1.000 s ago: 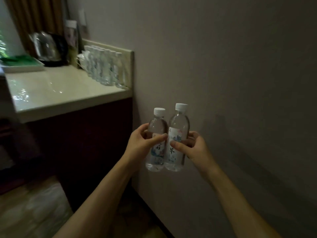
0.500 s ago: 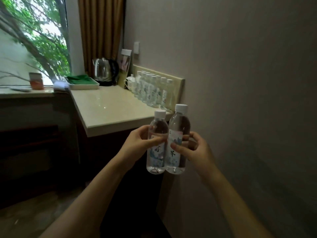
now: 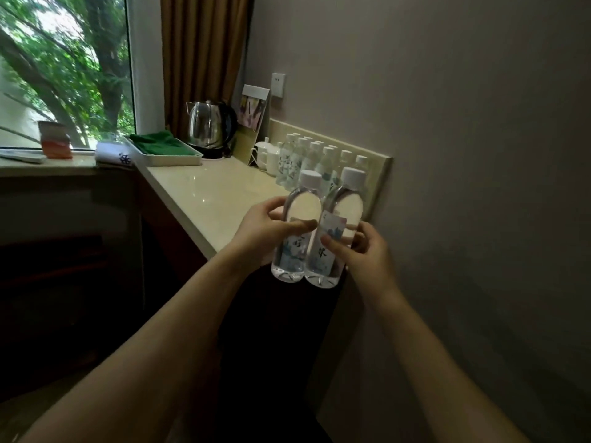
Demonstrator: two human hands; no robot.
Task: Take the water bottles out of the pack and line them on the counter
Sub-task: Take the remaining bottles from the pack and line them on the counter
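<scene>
Now, working from my left across, the counter (image 3: 204,190) runs away from me toward the window, with a green cloth (image 3: 156,145) in a white tray (image 3: 179,160), then a steel kettle (image 3: 208,127), then white cups (image 3: 268,156) tucked at the back. My left hand (image 3: 265,233) is wrapped around one bottle (image 3: 295,231), thumb across its front and fingers curled behind, and the bottle hangs upright in the air just at the near end of the counter, not yet over it as far as I can judge. Touching it on the right is the second bottle (image 3: 334,238), which my right hand (image 3: 361,251) pinches at the label, thumb in front and fingers behind. Behind both, a row of bottles (image 3: 307,158) already stands along the low backsplash (image 3: 380,174), close together and reaching nearly to the counter's end. That crowding is my worry: I think the free spot is narrow, so if I bring both bottles in at once, a base or a knuckle could clip the last standing bottle and tip it into its neighbours. My two bottles also press together, and the plastic looks smooth, so one might slide in my grip if I squeeze unevenly. Setting a base down too near the edge could let it drop to the floor. The pack itself is not in sight, so I cannot tell how many remain.
</scene>
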